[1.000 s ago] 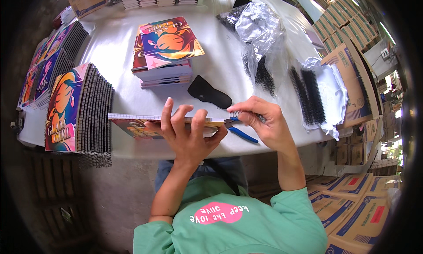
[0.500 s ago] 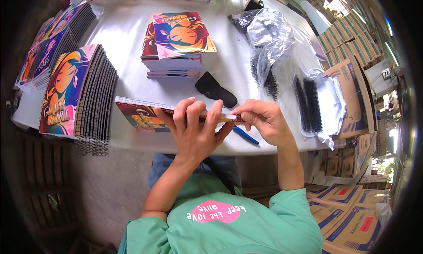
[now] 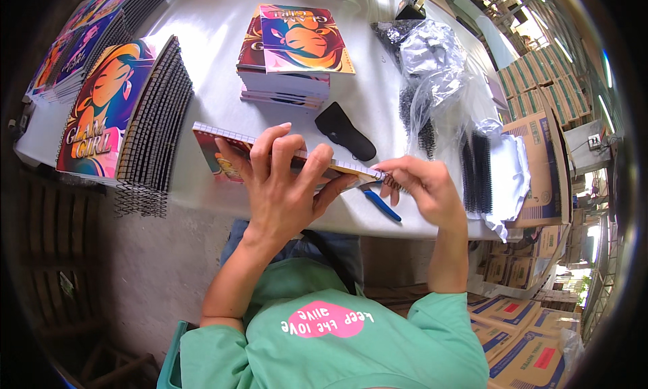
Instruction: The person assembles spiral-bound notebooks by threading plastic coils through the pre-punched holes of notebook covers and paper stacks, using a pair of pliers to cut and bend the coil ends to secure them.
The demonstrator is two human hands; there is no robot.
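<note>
My left hand (image 3: 275, 180) is closed round a notebook (image 3: 217, 156), tilted on its side with its punched edge upward. From the notebook's right end sticks out a dark wire spiral coil (image 3: 390, 180). The thumb and index finger of my right hand (image 3: 428, 188) pinch at that coil, while its other fingers hang loosely curled. Just below lies a blue-handled tool (image 3: 383, 205) on the table, its head partly hidden. A black flat case or pouch (image 3: 345, 134) rests beyond the notebook.
A stack of colourful notebooks (image 3: 307, 41) stands at the back centre. Spiral-bound notebooks (image 3: 104, 116) are piled at left. On the right are clear plastic bags (image 3: 439, 72), bundled black coils (image 3: 476, 173), white paper (image 3: 506, 186) and a cardboard box (image 3: 543, 166). More cartons (image 3: 533, 352) sit lower right.
The view has shifted slightly. My right hand has moved a little outward from the notebook's end, and more of the coil shows there. The notebook slants more steeply; my left hand keeps its hold.
</note>
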